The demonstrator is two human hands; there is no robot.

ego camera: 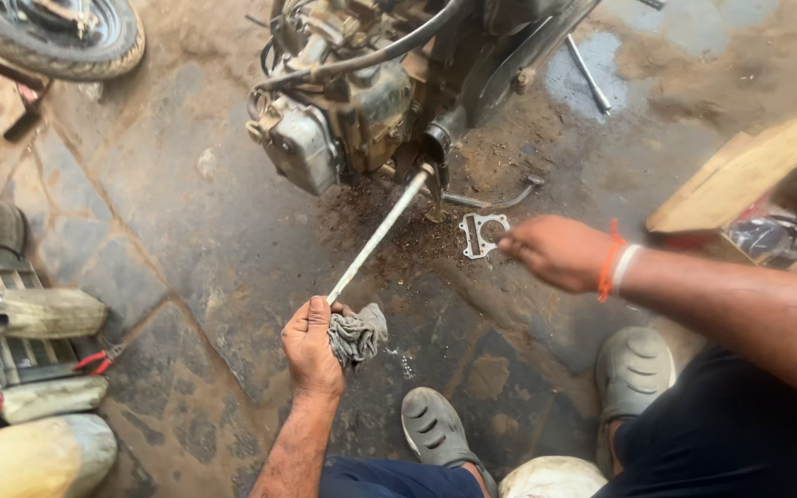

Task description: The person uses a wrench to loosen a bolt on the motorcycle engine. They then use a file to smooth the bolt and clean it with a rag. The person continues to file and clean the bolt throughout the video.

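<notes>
My left hand (311, 349) grips a long metal rod (378, 235) together with a grey rag (358, 335). The rod slants up to the right, and its far end meets the underside of a motorcycle engine (339, 101). My right hand (555, 251) reaches left, low over the stone floor. Its fingertips pinch the edge of a thin flat metal gasket (480, 232) with cut-out holes. An orange thread and a white band circle that wrist. Dark oily grit lies on the floor under the engine.
A tyre (57, 37) shows at the top left. A bent metal lever (505, 198) and a thin rod (588, 74) lie by the engine. Wooden boards (740, 171) sit at right, red-handled pliers (96, 360) and clutter at left. My grey sandals (435, 429) rest below.
</notes>
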